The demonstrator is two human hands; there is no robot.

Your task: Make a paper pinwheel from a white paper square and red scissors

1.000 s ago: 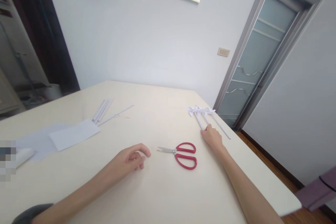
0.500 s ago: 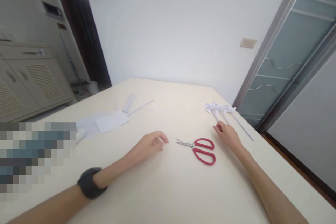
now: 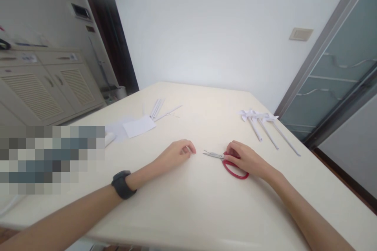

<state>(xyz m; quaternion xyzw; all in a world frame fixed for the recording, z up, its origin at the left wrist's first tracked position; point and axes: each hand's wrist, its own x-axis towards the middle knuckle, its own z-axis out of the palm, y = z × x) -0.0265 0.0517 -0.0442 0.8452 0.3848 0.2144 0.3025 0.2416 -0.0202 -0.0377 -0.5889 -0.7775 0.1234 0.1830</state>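
Observation:
My right hand (image 3: 244, 159) has its thumb and fingers around the upper handle of red-handled scissors (image 3: 218, 156). The scissors lie on the table with their slightly parted blades pointing left. Part of the upper handle is hidden behind the fingers, while the lower loop shows. My left hand (image 3: 177, 153), with a black band on its wrist, rests on the table just left of the blade tips. Its fingers are loosely curved, the thumb apart, and it holds nothing.
White paper pinwheels (image 3: 255, 128) on rolled sticks lie at the table's right. At the left are a white paper sheet (image 3: 139, 127), several rolled paper tubes (image 3: 156, 109) and a thin stick (image 3: 171, 112) with small scraps beside it. A wall stands behind the table (image 3: 188, 211).
My right hand has come from beside the pinwheels to the scissors and taken hold of their upper handle. My left hand stays by the blade tips. The camera view has shifted.

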